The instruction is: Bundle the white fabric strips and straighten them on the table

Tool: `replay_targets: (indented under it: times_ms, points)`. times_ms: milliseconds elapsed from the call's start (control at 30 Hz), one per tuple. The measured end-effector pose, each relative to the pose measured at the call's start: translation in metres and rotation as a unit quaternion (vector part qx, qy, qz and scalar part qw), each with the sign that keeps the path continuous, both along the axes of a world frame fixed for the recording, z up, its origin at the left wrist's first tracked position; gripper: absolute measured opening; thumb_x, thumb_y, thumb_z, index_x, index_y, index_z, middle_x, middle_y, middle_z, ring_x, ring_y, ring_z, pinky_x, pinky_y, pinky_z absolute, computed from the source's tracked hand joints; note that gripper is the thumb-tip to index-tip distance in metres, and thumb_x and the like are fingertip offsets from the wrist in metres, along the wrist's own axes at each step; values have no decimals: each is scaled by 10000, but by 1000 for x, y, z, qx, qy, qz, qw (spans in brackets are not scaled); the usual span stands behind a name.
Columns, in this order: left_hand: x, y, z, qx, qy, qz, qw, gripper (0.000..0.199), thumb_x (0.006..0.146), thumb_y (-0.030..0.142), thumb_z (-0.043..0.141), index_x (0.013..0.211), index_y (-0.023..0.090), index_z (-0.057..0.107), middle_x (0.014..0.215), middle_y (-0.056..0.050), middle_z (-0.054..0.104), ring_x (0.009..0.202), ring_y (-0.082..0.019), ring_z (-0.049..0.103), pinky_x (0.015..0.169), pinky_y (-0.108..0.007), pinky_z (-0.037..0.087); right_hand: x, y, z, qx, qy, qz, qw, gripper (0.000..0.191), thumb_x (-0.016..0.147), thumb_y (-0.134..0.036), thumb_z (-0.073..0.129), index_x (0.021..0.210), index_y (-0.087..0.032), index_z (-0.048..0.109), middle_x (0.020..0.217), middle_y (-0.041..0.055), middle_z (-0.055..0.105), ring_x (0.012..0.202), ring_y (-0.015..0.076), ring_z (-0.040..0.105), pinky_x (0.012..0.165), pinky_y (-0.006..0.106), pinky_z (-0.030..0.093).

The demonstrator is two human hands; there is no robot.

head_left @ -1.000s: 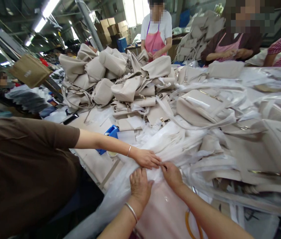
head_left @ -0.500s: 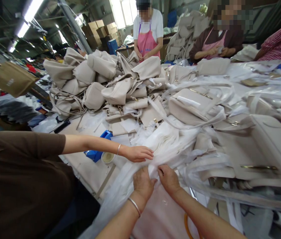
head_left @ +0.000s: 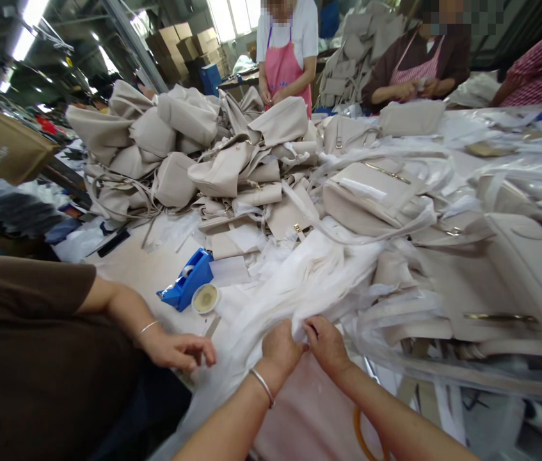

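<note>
My left hand, with a silver bangle at the wrist, is closed on the edge of thin white wrapping. Close beside it, my right hand pinches the same wrapping with bent fingers. Below both hands, a pinkish-beige surface shows through or under the film, and I cannot make out what it is. A stack of thin white sheets lies just beyond my hands. An orange ring-shaped handle shows beside my right forearm.
A co-worker's hand hovers at the left. Beyond it are a blue tape dispenser and a small round tub. Beige bags are heaped at the back; a large bag lies right. Several people stand or sit across the table.
The co-worker's hand has drawn back left from the white sheets, uncovering the dispenser and tub. My hands stay together on the wrapping; the view has shifted slightly.
</note>
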State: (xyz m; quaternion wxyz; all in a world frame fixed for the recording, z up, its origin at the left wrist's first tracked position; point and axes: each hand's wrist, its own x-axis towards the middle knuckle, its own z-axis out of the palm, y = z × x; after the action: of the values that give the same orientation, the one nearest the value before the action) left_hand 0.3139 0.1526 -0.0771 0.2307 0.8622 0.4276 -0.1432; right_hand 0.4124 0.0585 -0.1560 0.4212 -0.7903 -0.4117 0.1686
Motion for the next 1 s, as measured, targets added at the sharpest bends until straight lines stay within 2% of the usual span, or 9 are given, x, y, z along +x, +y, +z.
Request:
replay_targets:
  times_ms: [200, 400, 567, 667, 733, 800, 867, 933, 1000]
  points:
    - [3, 1, 1, -8, 44, -25, 999, 294, 781, 401, 662, 995, 203, 701, 999, -84, 738, 952, -253, 680, 802, -305, 476, 0, -6, 3, 20, 22, -8, 1000, 176, 903, -211, 486, 845, -184, 650, 840, 62, 661, 808, 208, 607, 766, 316, 450]
    - [2, 14, 4, -100, 8, -5, 995, 289, 679, 411, 757, 873, 196, 747, 878, -36, 753, 810, -210, 679, 717, -267, 468, 3, -16, 24, 40, 65, -24, 997, 177, 902, -275, 522, 853, -196, 673, 856, 51, 678, 820, 207, 608, 774, 321, 451]
    - [1, 25, 23, -213, -40, 39, 976, 298, 602, 356, 788, 833, 170, 755, 769, 8, 727, 725, -195, 644, 646, -257, 459, 0, -35, 33, 35, 213, -150, 965, 265, 843, -459, 631, 831, -195, 656, 789, 35, 675, 752, 202, 604, 706, 306, 468]
    - [1, 31, 33, -282, -65, 55, 956, 304, 567, 328, 793, 824, 170, 753, 755, 23, 712, 718, -194, 628, 619, -250, 448, -11, -48, 35, -1, 374, -191, 907, 388, 746, -566, 716, 803, -188, 649, 641, 2, 619, 576, 161, 542, 512, 253, 406]
    - [1, 35, 35, -317, -74, 60, 944, 314, 550, 309, 798, 827, 168, 752, 749, 25, 706, 699, -186, 615, 604, -247, 439, -21, -51, 42, 0, 521, -156, 839, 439, 716, -588, 745, 856, -178, 671, 670, 10, 640, 557, 141, 544, 456, 220, 369]
    - [0, 38, 34, -347, -79, 63, 932, 325, 543, 297, 801, 836, 165, 750, 753, 20, 705, 675, -175, 605, 599, -247, 440, -29, -48, 52, 52, 648, -86, 755, 454, 751, -567, 738, 965, -171, 683, 826, 48, 702, 675, 148, 619, 534, 218, 447]
    - [-1, 40, 31, -384, -88, 65, 917, 337, 548, 294, 797, 856, 167, 747, 772, 15, 710, 667, -167, 602, 610, -249, 454, -32, -40, 61, 117, 721, -53, 681, 439, 798, -513, 725, 1058, -164, 674, 978, 80, 724, 832, 171, 666, 710, 262, 522]
    - [-1, 40, 28, -415, -96, 64, 903, 360, 556, 300, 791, 889, 169, 746, 797, 10, 717, 683, -167, 607, 633, -254, 474, -32, -29, 64, 148, 758, -80, 630, 413, 799, -448, 739, 1081, -154, 670, 1021, 89, 733, 892, 195, 681, 815, 311, 539]
    - [-1, 39, 26, -416, -91, 61, 903, 402, 548, 308, 795, 919, 161, 745, 820, 2, 720, 717, -175, 616, 659, -261, 488, -28, -17, 62, 161, 779, -121, 594, 390, 771, -374, 765, 1069, -140, 673, 1017, 90, 743, 903, 214, 691, 842, 337, 551]
